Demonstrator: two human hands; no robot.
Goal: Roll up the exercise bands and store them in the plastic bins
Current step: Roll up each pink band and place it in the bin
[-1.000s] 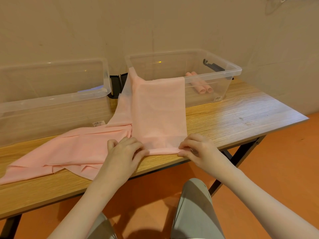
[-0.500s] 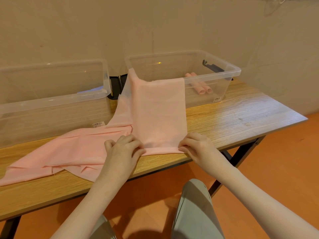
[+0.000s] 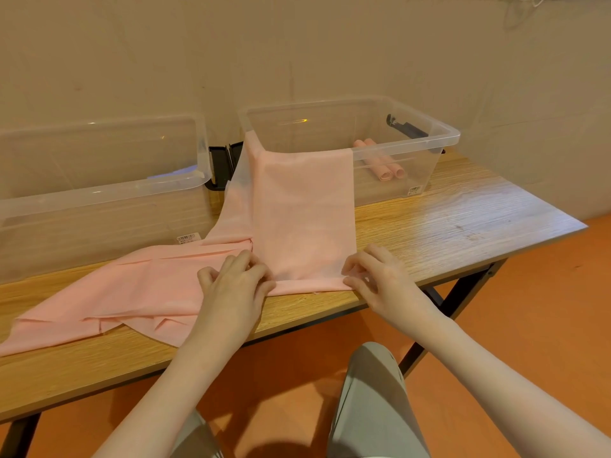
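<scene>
A long pink exercise band [image 3: 302,213] hangs over the front rim of the right clear plastic bin [image 3: 443,133] and lies flat down to the table's near edge. Its near end is turned over into a narrow fold. My left hand [image 3: 236,282] pinches that fold at its left corner. At the right corner, my right hand [image 3: 380,276] pinches it with curled fingers. More pink band [image 3: 132,292] lies crumpled on the table to the left. Two rolled pink bands [image 3: 386,166] lie inside the right bin.
A second clear bin [image 3: 99,190] stands at the back left of the wooden table [image 3: 463,226], with black latches [image 3: 221,166] between the two bins. A wall runs close behind. My knees show below the table's near edge over an orange floor.
Both hands have crept a little away from me along the table, turning the band's near end over into a slightly thicker fold. The bins and the crumpled band stay put.
</scene>
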